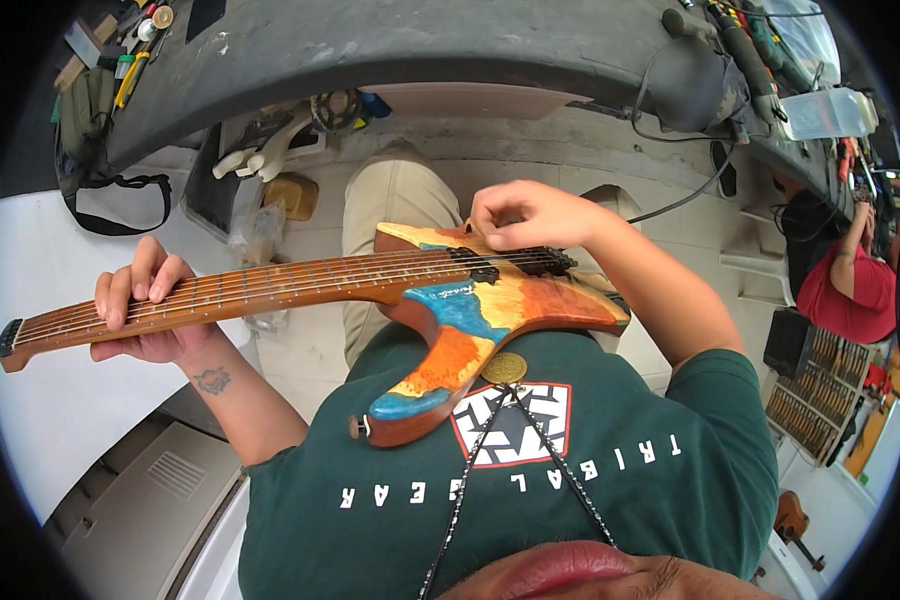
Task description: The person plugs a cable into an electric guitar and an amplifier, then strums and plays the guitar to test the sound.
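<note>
The guitar (560, 303) lies over the person's lap, close against the green shirt (610, 440), its neck (270, 284) running out to the person's left; judged by what shows, the building of it looks done: the strings (370, 268) run from the black end piece (10, 337) to the black bridge (548, 261), the pickup (482, 270) sits in its place, and the painted blue, orange and yellow top seems finished; no part appears to be missing on the side in view.

The left hand (143, 278) grasps the neck near its far end, fingers bent over the strings and thumb underneath; the right hand (532, 214) is over the body near the pickup and bridge, its fingers curled inward; I cannot tell whether they touch a string or pinch something small, as the tips are hidden.

Both hands are in position, so the handling of the strings seems under way rather than waiting to begin; how much of it is left cannot be judged, nor whether the strings are in tune; the tools, such as the yellow cutter (132, 80), lie well apart on the tabletop (390, 50), out of both hands.
</note>
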`<action>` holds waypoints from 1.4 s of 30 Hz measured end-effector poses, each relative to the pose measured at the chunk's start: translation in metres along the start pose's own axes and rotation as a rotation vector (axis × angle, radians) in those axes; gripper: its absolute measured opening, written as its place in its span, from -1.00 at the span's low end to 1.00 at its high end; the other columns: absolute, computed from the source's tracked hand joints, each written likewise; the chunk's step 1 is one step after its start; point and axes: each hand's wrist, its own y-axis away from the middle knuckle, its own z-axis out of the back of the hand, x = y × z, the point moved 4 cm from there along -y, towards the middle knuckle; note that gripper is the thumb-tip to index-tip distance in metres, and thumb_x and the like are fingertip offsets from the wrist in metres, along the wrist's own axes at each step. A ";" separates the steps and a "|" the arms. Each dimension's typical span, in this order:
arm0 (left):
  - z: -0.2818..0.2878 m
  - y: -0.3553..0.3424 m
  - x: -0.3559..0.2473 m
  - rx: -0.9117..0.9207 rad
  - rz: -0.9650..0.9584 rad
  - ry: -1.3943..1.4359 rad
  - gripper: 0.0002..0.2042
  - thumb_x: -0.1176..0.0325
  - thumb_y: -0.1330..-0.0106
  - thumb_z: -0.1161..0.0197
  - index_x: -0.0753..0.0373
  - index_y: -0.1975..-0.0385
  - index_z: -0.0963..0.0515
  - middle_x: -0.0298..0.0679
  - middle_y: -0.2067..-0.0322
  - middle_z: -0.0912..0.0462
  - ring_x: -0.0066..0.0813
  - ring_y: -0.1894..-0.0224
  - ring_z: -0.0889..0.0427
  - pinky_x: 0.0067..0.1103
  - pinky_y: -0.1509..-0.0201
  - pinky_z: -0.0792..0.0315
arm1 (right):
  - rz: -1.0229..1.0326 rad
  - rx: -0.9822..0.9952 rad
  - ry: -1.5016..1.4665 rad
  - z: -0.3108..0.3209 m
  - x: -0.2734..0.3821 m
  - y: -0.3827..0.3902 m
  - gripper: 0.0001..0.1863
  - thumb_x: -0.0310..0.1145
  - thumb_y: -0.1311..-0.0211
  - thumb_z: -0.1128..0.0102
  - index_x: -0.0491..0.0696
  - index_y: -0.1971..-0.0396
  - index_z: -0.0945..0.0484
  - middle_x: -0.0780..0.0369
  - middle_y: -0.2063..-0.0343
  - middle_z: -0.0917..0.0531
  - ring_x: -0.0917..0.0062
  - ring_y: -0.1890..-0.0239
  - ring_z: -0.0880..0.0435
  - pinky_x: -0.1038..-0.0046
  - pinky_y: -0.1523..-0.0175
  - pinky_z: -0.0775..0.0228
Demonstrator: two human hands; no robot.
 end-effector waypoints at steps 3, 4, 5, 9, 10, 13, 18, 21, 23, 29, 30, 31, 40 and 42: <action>0.002 0.001 0.001 0.030 0.017 0.007 -0.64 0.11 -0.04 -0.73 0.02 0.32 -0.66 -0.64 0.34 -0.78 -0.57 0.16 -0.36 -0.57 0.03 -0.45 | 0.023 -0.097 0.072 -0.010 -0.011 0.017 -0.83 -0.34 -0.42 -0.31 -0.14 0.31 -0.65 0.23 0.01 -0.69 0.49 -0.09 -0.63 0.38 -0.30 -0.43; 0.001 0.003 -0.002 0.057 0.020 -0.007 -0.64 0.09 -0.06 -0.72 0.02 0.28 -0.67 -0.62 0.32 -0.79 -0.57 0.14 -0.38 -0.57 0.01 -0.45 | -0.231 -0.298 0.080 -0.008 -0.023 0.015 -0.85 -0.38 -0.46 -0.28 -0.15 0.28 -0.68 0.19 0.02 -0.72 0.46 -0.08 -0.65 0.32 -0.32 -0.43; 0.002 0.007 -0.005 0.081 0.019 -0.022 -0.64 0.08 -0.08 -0.71 0.02 0.25 -0.68 -0.60 0.31 -0.80 -0.56 0.12 -0.40 -0.56 -0.01 -0.46 | -0.207 -0.351 -0.162 -0.010 -0.026 0.019 -0.82 -0.34 -0.45 -0.30 -0.16 0.28 -0.68 0.18 0.03 -0.72 0.45 -0.07 -0.66 0.29 -0.31 -0.44; 0.007 0.007 -0.009 0.179 0.046 -0.059 -0.63 -0.02 -0.19 -0.62 0.03 0.19 -0.68 -0.54 0.24 -0.79 -0.51 0.10 -0.34 -0.49 -0.04 -0.35 | 0.000 -0.255 -0.181 -0.016 -0.010 0.030 -0.74 -0.22 -0.39 -0.37 -0.14 0.32 -0.65 0.15 -0.02 -0.70 0.41 -0.12 -0.63 0.28 -0.32 -0.41; 0.005 0.001 -0.006 0.239 0.074 -0.094 -0.62 -0.06 -0.23 -0.59 0.01 0.13 -0.67 -0.53 0.20 -0.79 -0.50 0.09 -0.34 -0.48 -0.03 -0.35 | 0.054 -0.195 -0.179 -0.020 -0.011 0.034 -0.73 -0.21 -0.36 -0.39 -0.12 0.34 -0.63 0.14 -0.05 -0.68 0.41 -0.13 -0.62 0.28 -0.32 -0.39; -0.004 -0.010 -0.012 0.312 0.079 -0.114 -0.58 -0.04 -0.28 -0.57 0.00 -0.02 -0.68 -0.48 0.00 -0.74 -0.45 0.07 -0.39 -0.44 -0.06 -0.41 | 0.022 -0.163 -0.285 -0.031 -0.006 0.035 -0.76 -0.27 -0.33 -0.41 -0.08 0.43 -0.57 0.16 -0.06 -0.63 0.42 -0.16 -0.57 0.31 -0.35 -0.33; -0.008 -0.024 -0.037 0.303 -0.079 -0.079 -0.52 0.13 -0.20 -0.65 -0.02 -0.13 -0.69 -0.47 -0.07 -0.73 -0.43 0.04 -0.47 -0.44 0.00 -0.50 | 0.053 -0.110 -0.266 -0.025 -0.011 0.030 -0.75 -0.27 -0.25 -0.48 -0.07 0.46 -0.59 0.13 -0.08 -0.60 0.36 -0.20 -0.52 0.25 -0.41 -0.27; -0.003 -0.030 -0.045 0.303 -0.079 0.004 -0.69 0.20 -0.16 -0.67 -0.01 0.13 -0.75 -0.57 0.13 -0.78 -0.51 -0.01 -0.53 -0.49 -0.07 -0.48 | 0.051 -0.148 -0.246 -0.018 -0.007 0.025 -0.78 -0.33 -0.33 -0.42 -0.10 0.43 -0.60 0.11 -0.12 -0.59 0.37 -0.18 -0.62 0.26 -0.37 -0.39; -0.005 -0.025 -0.053 0.281 -0.089 0.029 -0.77 0.27 -0.13 -0.69 -0.03 0.27 -0.75 -0.60 0.21 -0.79 -0.60 0.01 -0.61 -0.56 -0.12 -0.48 | -0.055 -0.240 -0.338 -0.016 -0.014 0.022 -0.81 -0.39 -0.40 -0.35 -0.11 0.41 -0.57 0.10 -0.14 -0.61 0.38 -0.12 -0.69 0.29 -0.31 -0.48; 0.002 -0.032 -0.052 0.273 -0.085 0.013 -0.79 0.29 -0.08 -0.71 -0.07 0.37 -0.76 -0.62 0.30 -0.79 -0.72 0.06 -0.68 -0.60 -0.17 -0.50 | -0.034 -0.269 -0.378 -0.009 -0.030 0.032 -0.80 -0.44 -0.42 -0.31 -0.10 0.42 -0.51 0.12 -0.03 -0.69 0.38 -0.11 -0.70 0.30 -0.30 -0.52; 0.002 -0.033 -0.053 0.270 -0.078 0.002 -0.79 0.29 -0.08 -0.72 -0.07 0.38 -0.76 -0.63 0.31 -0.79 -0.72 0.06 -0.68 -0.60 -0.17 -0.51 | -0.070 -0.286 -0.368 -0.009 -0.033 0.033 -0.79 -0.44 -0.41 -0.32 -0.10 0.44 -0.51 0.12 -0.06 -0.68 0.38 -0.13 -0.69 0.30 -0.31 -0.51; 0.003 -0.033 -0.054 0.267 -0.072 -0.009 -0.79 0.29 -0.07 -0.72 -0.08 0.38 -0.76 -0.63 0.31 -0.79 -0.73 0.06 -0.69 -0.60 -0.18 -0.51 | -0.107 -0.301 -0.357 -0.010 -0.034 0.034 -0.79 -0.45 -0.39 -0.33 -0.10 0.46 -0.51 0.11 -0.08 -0.67 0.38 -0.15 -0.67 0.30 -0.32 -0.50; 0.004 -0.030 -0.060 0.237 -0.098 0.014 -0.79 0.30 -0.05 -0.73 -0.05 0.40 -0.76 -0.62 0.35 -0.80 -0.73 0.12 -0.74 -0.61 -0.12 -0.54 | -0.064 -0.202 -0.417 -0.013 -0.018 0.043 -0.81 -0.40 -0.34 -0.37 -0.11 0.47 -0.61 0.09 -0.28 -0.55 0.28 -0.33 -0.56 0.31 -0.27 -0.47; 0.006 -0.029 -0.063 0.252 -0.105 0.028 -0.79 0.30 -0.04 -0.73 -0.05 0.40 -0.77 -0.62 0.34 -0.80 -0.73 0.12 -0.74 -0.62 -0.12 -0.54 | -0.048 -0.230 -0.421 -0.015 -0.025 0.040 -0.81 -0.40 -0.36 -0.35 -0.11 0.45 -0.60 0.08 -0.28 -0.55 0.34 -0.29 -0.58 0.31 -0.23 -0.49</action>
